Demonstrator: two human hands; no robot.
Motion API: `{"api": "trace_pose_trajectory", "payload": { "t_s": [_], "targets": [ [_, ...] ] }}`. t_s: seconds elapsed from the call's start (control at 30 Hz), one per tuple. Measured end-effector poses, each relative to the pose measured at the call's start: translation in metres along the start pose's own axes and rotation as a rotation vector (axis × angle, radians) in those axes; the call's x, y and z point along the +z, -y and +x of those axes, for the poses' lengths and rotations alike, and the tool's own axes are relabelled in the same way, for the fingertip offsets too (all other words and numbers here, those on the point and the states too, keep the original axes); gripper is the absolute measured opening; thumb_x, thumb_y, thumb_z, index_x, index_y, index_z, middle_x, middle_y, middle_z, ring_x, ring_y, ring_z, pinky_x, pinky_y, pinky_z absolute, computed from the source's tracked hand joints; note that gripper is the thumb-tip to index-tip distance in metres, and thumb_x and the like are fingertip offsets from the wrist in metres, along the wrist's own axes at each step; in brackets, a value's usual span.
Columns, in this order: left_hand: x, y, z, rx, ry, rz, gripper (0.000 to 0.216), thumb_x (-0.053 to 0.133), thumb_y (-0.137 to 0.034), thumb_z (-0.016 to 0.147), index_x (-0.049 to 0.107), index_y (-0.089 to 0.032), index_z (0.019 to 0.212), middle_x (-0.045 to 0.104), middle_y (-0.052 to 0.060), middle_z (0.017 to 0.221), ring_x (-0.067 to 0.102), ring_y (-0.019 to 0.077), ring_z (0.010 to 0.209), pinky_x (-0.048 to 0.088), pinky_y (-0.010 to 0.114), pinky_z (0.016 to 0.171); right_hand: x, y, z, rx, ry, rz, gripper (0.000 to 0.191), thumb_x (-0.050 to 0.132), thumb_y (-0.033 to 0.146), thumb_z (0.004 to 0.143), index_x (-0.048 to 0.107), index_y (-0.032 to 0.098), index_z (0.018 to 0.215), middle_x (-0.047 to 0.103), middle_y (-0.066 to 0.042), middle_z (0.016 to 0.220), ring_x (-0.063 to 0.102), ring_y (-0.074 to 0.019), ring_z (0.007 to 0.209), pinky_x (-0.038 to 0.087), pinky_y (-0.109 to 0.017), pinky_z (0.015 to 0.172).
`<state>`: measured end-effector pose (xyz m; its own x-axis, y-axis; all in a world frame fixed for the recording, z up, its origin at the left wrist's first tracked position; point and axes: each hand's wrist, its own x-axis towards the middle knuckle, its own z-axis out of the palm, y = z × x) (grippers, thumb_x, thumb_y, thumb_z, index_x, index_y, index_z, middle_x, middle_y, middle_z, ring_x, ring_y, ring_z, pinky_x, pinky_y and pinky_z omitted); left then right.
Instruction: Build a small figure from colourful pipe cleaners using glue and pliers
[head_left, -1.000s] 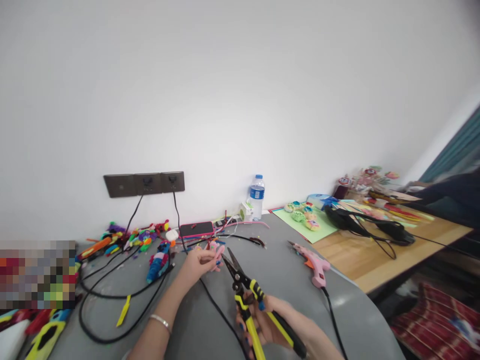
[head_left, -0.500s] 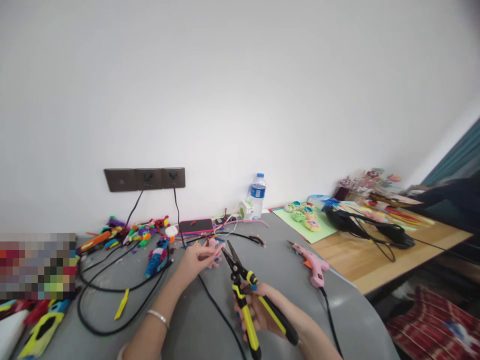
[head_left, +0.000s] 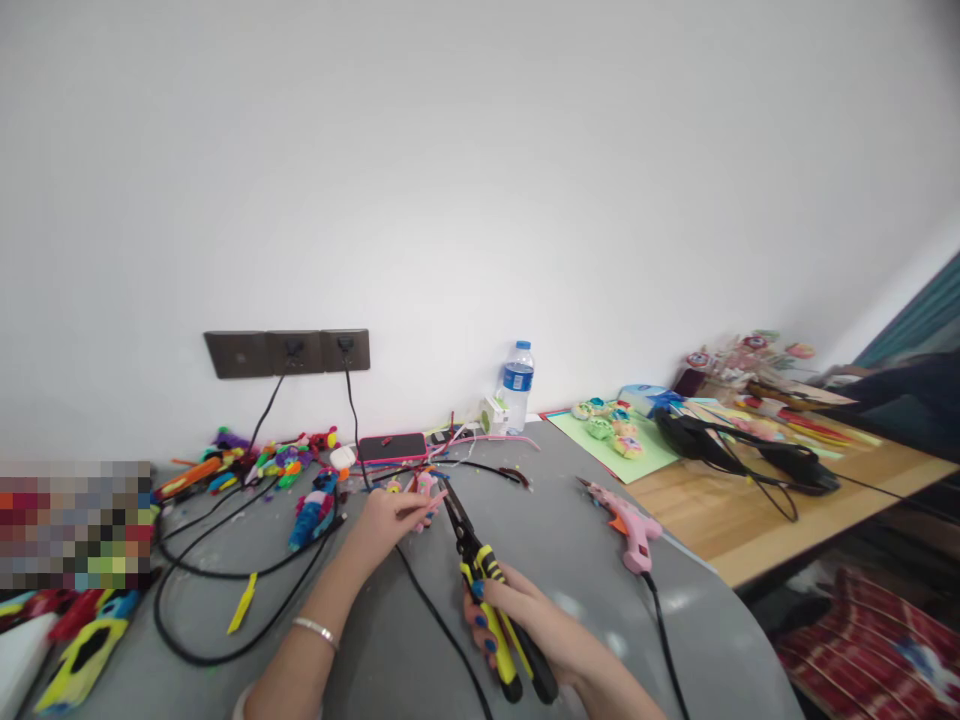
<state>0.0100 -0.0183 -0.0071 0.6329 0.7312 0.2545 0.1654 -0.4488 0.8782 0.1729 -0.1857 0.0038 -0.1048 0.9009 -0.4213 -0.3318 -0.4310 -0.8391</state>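
My left hand (head_left: 390, 520) pinches a small pink fuzzy piece (head_left: 429, 492) above the grey table (head_left: 570, 560). My right hand (head_left: 510, 625) squeezes the yellow-and-black handles of a pair of snips (head_left: 487, 590). The snips' dark blades are closed together, with their tip right at the pink piece. A silver bracelet (head_left: 319, 630) sits on my left wrist. A black cable (head_left: 435, 620) runs across the table under my hands.
A pink glue gun (head_left: 628, 522) lies to the right. A phone (head_left: 391, 447), a water bottle (head_left: 516, 385) and colourful fuzzy scraps (head_left: 277, 465) sit near the wall sockets (head_left: 289, 352). A wooden table (head_left: 787, 490) with craft pieces and black cables stands at the right.
The snips' handles have been squeezed together and the blades have shut at the pink piece. My right hand has shifted slightly left and down the handles.
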Motion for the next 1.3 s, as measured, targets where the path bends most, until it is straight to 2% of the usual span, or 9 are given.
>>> {"api": "trace_pose_trajectory", "payload": {
  "t_s": [0.2,0.37,0.5,0.73,0.9,1.07,1.13,1.23,1.3],
  "targets": [
    [0.001,-0.004,0.0,0.007,-0.011,0.05,0.018,0.065,-0.033,0.079,0.08,-0.026,0.085,0.073,0.002,0.062,0.065,0.0174,0.055,0.046,0.024,0.058,0.008,-0.014,0.005,-0.077,-0.015,0.058,0.047,0.072,0.054,0.065,0.043,0.021,0.083,0.05,0.007,0.064,0.043,-0.0049,0.045,0.035,-0.019,0.043],
    [0.0,-0.006,-0.001,-0.046,0.02,-0.021,0.019,0.065,-0.034,0.078,0.079,-0.023,0.084,0.075,0.004,0.068,0.068,0.0204,0.061,0.049,0.026,0.062,-0.007,-0.007,0.019,-0.255,-0.149,0.074,0.045,0.07,0.056,0.068,0.044,0.022,0.084,0.044,0.008,0.062,0.038,-0.0066,0.046,0.032,-0.021,0.045],
    [0.005,-0.005,-0.001,-0.045,-0.019,-0.093,0.02,0.062,-0.034,0.08,0.076,-0.02,0.083,0.072,0.004,0.065,0.068,0.0191,0.058,0.051,0.026,0.061,-0.036,0.017,0.029,-0.463,-0.401,-0.34,0.038,0.067,0.051,0.072,0.05,0.021,0.088,0.053,0.002,0.074,0.049,-0.0154,0.067,0.039,-0.028,0.063],
    [0.01,0.002,0.004,-0.095,-0.218,-0.167,0.019,0.061,-0.036,0.08,0.064,-0.018,0.082,0.07,0.002,0.062,0.058,0.0135,0.043,0.04,0.021,0.041,-0.066,0.034,0.065,-0.491,-0.87,-1.259,0.037,0.065,0.035,0.068,0.055,0.013,0.095,0.055,-0.015,0.1,0.052,-0.0332,0.095,0.04,-0.041,0.085],
    [-0.005,0.015,0.009,-0.118,-0.388,-0.218,0.022,0.063,-0.038,0.075,0.061,-0.016,0.08,0.069,0.004,0.065,0.058,0.0138,0.047,0.039,0.02,0.039,-0.073,0.026,0.098,-0.559,-0.989,-1.465,0.039,0.062,0.035,0.074,0.059,0.01,0.104,0.056,-0.019,0.11,0.051,-0.0354,0.099,0.041,-0.044,0.084],
    [-0.01,0.024,0.014,-0.16,-0.386,-0.34,0.031,0.067,-0.042,0.071,0.062,-0.014,0.082,0.072,0.008,0.074,0.058,0.0132,0.049,0.04,0.02,0.04,-0.044,0.048,0.118,-0.943,-0.795,-1.26,0.034,0.056,0.034,0.081,0.062,0.016,0.109,0.058,-0.016,0.115,0.049,-0.0334,0.107,0.039,-0.047,0.09],
    [-0.009,0.023,0.016,-0.163,-0.358,-0.38,0.034,0.068,-0.044,0.071,0.063,-0.014,0.084,0.072,0.008,0.074,0.057,0.0125,0.049,0.039,0.02,0.04,-0.022,0.06,0.129,-0.934,-0.533,-1.093,0.029,0.052,0.032,0.084,0.063,0.018,0.107,0.064,-0.011,0.1,0.056,-0.0272,0.095,0.043,-0.042,0.085],
    [-0.008,0.02,0.017,-0.149,-0.323,-0.41,0.035,0.069,-0.046,0.072,0.064,-0.014,0.085,0.068,0.003,0.062,0.057,0.0121,0.048,0.04,0.019,0.042,0.007,0.072,0.153,-0.749,-0.051,-0.744,0.027,0.05,0.039,0.087,0.062,0.018,0.097,0.063,-0.002,0.071,0.057,-0.0171,0.065,0.045,-0.03,0.064],
    [-0.009,0.02,0.017,-0.153,-0.328,-0.427,0.036,0.07,-0.046,0.07,0.065,-0.014,0.086,0.065,0.001,0.057,0.057,0.0127,0.048,0.04,0.02,0.042,0.017,0.073,0.171,-0.731,0.09,-0.561,0.025,0.059,0.043,0.081,0.059,0.018,0.084,0.06,0.0,0.068,0.055,-0.0137,0.06,0.044,-0.026,0.06]
  ]
}}
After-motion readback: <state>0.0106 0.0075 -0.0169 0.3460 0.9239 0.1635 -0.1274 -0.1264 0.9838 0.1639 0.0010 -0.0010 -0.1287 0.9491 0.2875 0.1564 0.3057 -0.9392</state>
